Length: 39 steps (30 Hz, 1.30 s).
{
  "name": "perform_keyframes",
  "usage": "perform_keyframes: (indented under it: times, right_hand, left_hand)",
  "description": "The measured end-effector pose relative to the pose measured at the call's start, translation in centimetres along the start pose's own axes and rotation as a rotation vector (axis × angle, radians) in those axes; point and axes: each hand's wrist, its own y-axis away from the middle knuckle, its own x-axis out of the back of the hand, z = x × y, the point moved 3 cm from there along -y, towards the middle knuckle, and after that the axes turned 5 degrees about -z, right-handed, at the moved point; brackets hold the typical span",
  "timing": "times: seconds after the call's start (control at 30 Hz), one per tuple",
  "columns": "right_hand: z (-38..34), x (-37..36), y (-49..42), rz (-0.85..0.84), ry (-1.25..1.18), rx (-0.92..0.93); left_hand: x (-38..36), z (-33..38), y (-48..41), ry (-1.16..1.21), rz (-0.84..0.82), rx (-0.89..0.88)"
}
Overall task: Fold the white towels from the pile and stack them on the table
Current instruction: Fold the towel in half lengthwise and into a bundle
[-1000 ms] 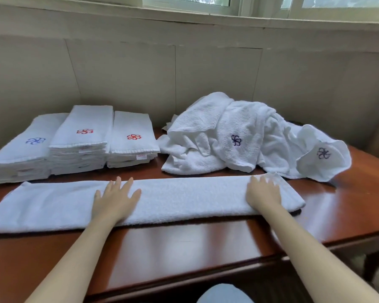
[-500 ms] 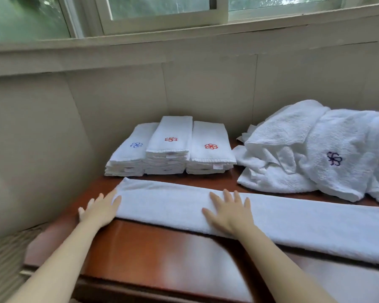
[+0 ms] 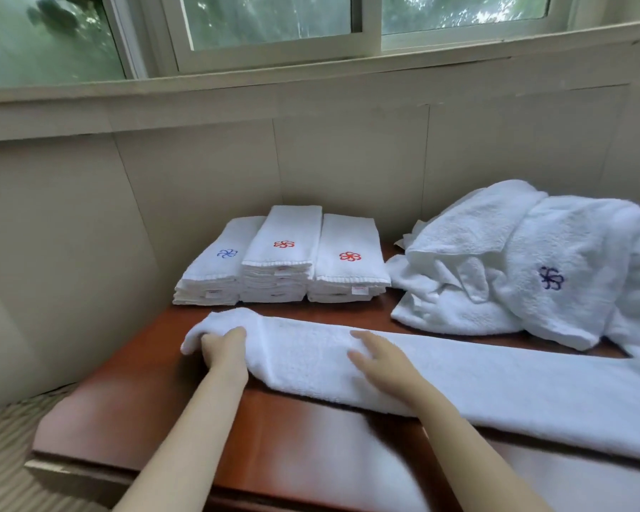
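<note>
A red-brown wooden table (image 3: 292, 430) stands under a window. The long towel (image 3: 496, 382) lies across it. The left hand (image 3: 224, 349) grips its lifted end and the right hand (image 3: 379, 358) rests flat on it, fingers spread. Behind the towel sit folded stacks (image 3: 281, 260) and the loose pile (image 3: 514, 267).

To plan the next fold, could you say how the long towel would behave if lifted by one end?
Probably floppy: the long towel bunches and curls where the left hand grips its end. Likely not slippery: its looped pile looks rough under the right hand.
</note>
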Motion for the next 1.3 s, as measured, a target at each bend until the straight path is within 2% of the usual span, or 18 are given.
perform_keyframes:
  times: [0.03,0.1,0.13,0.2,0.23,0.27,0.33,0.37,0.43,0.5,0.6,0.73,0.83,0.9,1.03,1.1,1.17,1.3]
  right_hand:
    - [-0.2,1.3,0.6,0.014,-0.362,-0.03]
    - [0.4,4.4,1.6,0.091,-0.931,-0.125]
    - [1.1,5.8,2.1,0.1,-1.074,-0.186]
    - [2.9,7.9,2.9,0.102,-1.242,-0.278]
    - [3.6,8.5,3.6,0.094,-1.267,-0.321]
    - [4.3,8.5,4.2,0.094,-1.244,-0.362]
    - [5.3,7.7,4.6,0.099,-1.073,-0.394]
    - [5.4,7.3,4.5,0.135,-0.937,-0.392]
    - [5.7,7.3,3.8,0.296,-0.744,-0.361]
    - [5.3,9.1,4.3,0.424,-0.684,-0.319]
    - [6.9,15.8,6.3,0.561,-0.599,-0.3]
    - [12.0,24.4,12.0,0.598,-0.386,-0.368]
    - [17.3,25.7,15.3,0.59,-0.227,-0.555]
    - [19.3,24.7,15.9,0.521,-0.143,-0.601]
    - [19.8,24.4,15.0,0.508,0.073,-0.567]
    - [20.0,24.7,14.7,0.529,0.088,-0.565]
    - [20.3,24.9,14.5,0.551,0.036,-0.547]
    - [21.0,25.4,14.1,0.651,-0.067,-0.505]
  left_hand:
    - [-1.0,1.0,1.3,-0.186,-0.061,-0.188]
    - [-2.2,2.6,4.4,-0.245,-0.268,-0.565]
    - [-3.0,3.2,6.4,-0.295,-0.488,-0.646]
    - [-4.5,2.5,9.2,-0.584,-0.901,-0.722]
    - [-4.9,2.0,10.4,-0.717,-1.027,-0.719]
    - [-5.1,1.9,11.1,-0.792,-1.062,-0.743]
    - [-5.3,2.0,11.9,-0.735,-1.008,-0.787]
    - [-5.3,2.2,12.0,-0.696,-0.919,-0.813]
    - [-5.5,2.8,12.1,-0.659,-0.766,-0.847]
    - [-5.9,3.0,12.3,-0.659,-0.697,-0.851]
    - [-7.6,2.7,13.1,-0.71,-0.709,-0.883]
    - [-12.1,1.7,15.8,-0.895,-0.823,-0.835]
    - [-16.1,-0.3,18.2,-1.186,-0.893,-0.726]
    - [-17.9,-1.4,19.0,-1.267,-0.845,-0.629]
    - [-18.4,-2.4,19.0,-1.1,-0.569,-0.577]
    - [-17.9,-2.8,18.4,-1.025,-0.476,-0.532]
    - [-17.6,-2.7,17.4,-0.979,-0.485,-0.46]
    - [-16.9,-2.3,15.2,-0.82,-0.685,-0.266]
